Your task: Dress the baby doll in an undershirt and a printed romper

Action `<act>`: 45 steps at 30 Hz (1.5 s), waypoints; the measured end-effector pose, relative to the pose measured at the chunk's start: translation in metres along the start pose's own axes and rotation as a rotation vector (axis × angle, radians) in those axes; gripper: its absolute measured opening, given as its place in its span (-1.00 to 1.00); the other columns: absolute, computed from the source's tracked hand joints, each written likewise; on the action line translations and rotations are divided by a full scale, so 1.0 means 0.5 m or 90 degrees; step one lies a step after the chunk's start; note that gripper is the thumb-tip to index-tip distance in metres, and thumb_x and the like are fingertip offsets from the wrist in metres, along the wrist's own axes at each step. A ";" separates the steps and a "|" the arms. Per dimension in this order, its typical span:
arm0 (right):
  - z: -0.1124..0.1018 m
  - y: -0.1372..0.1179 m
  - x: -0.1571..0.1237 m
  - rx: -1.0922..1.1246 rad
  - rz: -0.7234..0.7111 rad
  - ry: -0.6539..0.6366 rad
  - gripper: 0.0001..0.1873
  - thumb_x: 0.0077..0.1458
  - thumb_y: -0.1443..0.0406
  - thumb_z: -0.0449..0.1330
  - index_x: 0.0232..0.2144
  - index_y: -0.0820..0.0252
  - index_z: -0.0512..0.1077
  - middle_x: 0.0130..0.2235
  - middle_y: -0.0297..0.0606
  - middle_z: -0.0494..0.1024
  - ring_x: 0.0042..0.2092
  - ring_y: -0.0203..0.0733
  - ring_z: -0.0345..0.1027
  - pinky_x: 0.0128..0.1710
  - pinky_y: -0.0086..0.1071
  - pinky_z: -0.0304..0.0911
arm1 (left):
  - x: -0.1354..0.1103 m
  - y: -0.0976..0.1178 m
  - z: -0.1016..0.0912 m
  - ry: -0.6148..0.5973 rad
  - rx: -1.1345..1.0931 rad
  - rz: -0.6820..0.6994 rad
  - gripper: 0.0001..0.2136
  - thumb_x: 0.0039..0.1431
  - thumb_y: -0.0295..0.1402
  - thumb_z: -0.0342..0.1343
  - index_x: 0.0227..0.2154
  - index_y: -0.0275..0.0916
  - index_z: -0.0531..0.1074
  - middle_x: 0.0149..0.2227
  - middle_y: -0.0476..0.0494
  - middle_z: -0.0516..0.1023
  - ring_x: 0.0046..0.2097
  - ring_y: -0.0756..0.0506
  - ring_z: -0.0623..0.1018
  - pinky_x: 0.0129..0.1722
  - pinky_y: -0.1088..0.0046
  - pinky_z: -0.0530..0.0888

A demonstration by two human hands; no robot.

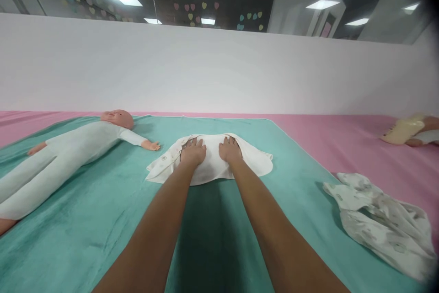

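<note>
A white baby garment [212,165], probably a top, lies spread on the green sheet [113,201] in front of me. Small prints show on its left part and along its upper edge. My left hand [193,152] rests palm down near the garment's upper left, with its fingers apart and lying on the fabric. Near the upper right, my right hand [230,150] presses on the same garment, its fingers stretched forward and the thumb toward the middle. Both hands are open. Some fingertips are hard to separate from the folds at the upper edge.
A baby doll [78,146] in a white bodysuit lies at the left, one arm stretched toward the garment. At the right is a crumpled printed baby outfit [384,220]. Part of another doll [408,129] shows on the pink sheet [343,146]. A white wall [219,69] stands behind.
</note>
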State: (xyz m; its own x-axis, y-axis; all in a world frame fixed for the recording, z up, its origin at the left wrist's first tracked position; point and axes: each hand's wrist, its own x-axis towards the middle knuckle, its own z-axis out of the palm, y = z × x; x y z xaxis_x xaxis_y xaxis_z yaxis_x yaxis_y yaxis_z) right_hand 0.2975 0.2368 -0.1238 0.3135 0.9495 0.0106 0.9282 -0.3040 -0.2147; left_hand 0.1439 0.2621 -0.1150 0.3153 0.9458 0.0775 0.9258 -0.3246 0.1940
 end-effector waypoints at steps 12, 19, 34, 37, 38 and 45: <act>0.009 0.003 -0.003 -0.076 -0.081 0.102 -0.52 0.20 0.36 -0.23 0.06 0.50 0.24 0.14 0.10 0.19 0.21 -0.03 -0.10 0.14 -0.19 -0.14 | -0.001 -0.002 0.006 0.050 0.000 -0.001 -0.52 0.23 -0.16 -0.35 0.13 -0.23 0.15 0.21 -0.29 0.10 0.20 -0.28 0.11 0.10 0.04 0.15; 0.003 -0.010 -0.023 -0.101 -0.101 0.150 -0.54 0.15 0.39 -0.18 0.02 0.55 0.26 0.10 0.19 0.23 0.15 0.08 0.00 0.10 -0.09 -0.11 | -0.002 -0.003 0.013 0.038 0.018 0.002 -0.48 0.24 -0.14 -0.38 0.19 -0.24 0.06 0.25 -0.32 0.01 0.24 -0.28 0.03 0.14 0.02 0.06; -0.006 0.011 -0.117 -0.065 -0.250 0.039 -0.42 0.22 0.16 -0.30 0.20 0.35 0.01 0.27 -0.11 -0.05 0.27 -0.13 -0.22 0.20 -0.17 -0.22 | -0.115 0.002 0.004 0.014 0.054 0.019 -0.42 0.23 -0.08 -0.42 0.23 -0.27 -0.02 0.28 -0.31 -0.12 0.29 -0.21 -0.10 0.21 0.16 -0.12; -0.009 0.015 -0.140 -0.051 -0.238 0.015 -0.33 0.20 0.05 -0.34 0.22 0.36 -0.07 0.28 -0.09 -0.12 0.29 -0.09 -0.30 0.20 -0.09 -0.29 | -0.132 0.002 0.001 0.009 0.059 0.036 -0.42 0.24 -0.09 -0.42 0.23 -0.28 -0.02 0.28 -0.34 -0.12 0.28 -0.22 -0.08 0.20 0.15 -0.08; -0.011 0.016 -0.148 -0.046 -0.238 0.010 -0.31 0.20 0.03 -0.34 0.23 0.37 -0.08 0.28 -0.08 -0.13 0.29 -0.08 -0.31 0.20 -0.09 -0.31 | -0.138 0.002 -0.001 0.007 0.061 0.044 -0.43 0.24 -0.09 -0.42 0.23 -0.28 -0.01 0.28 -0.35 -0.12 0.28 -0.23 -0.07 0.20 0.13 -0.06; -0.026 0.052 -0.238 -0.008 -0.327 0.002 -0.26 0.17 -0.06 -0.34 0.23 0.30 -0.05 0.29 -0.10 -0.13 0.29 -0.13 -0.32 0.22 -0.18 -0.30 | -0.205 -0.018 -0.017 0.003 0.056 0.220 -0.49 0.25 -0.10 -0.34 0.20 -0.15 0.05 0.28 -0.19 -0.04 0.28 -0.13 -0.05 0.20 0.20 -0.05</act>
State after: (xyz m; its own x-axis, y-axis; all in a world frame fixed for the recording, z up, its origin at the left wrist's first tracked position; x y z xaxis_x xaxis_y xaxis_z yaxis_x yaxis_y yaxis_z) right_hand 0.2868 0.1150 -0.1181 -0.1834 0.9764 0.1142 0.9647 0.2011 -0.1701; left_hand 0.1015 0.1677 -0.1166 0.6120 0.7803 0.1286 0.7792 -0.6228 0.0707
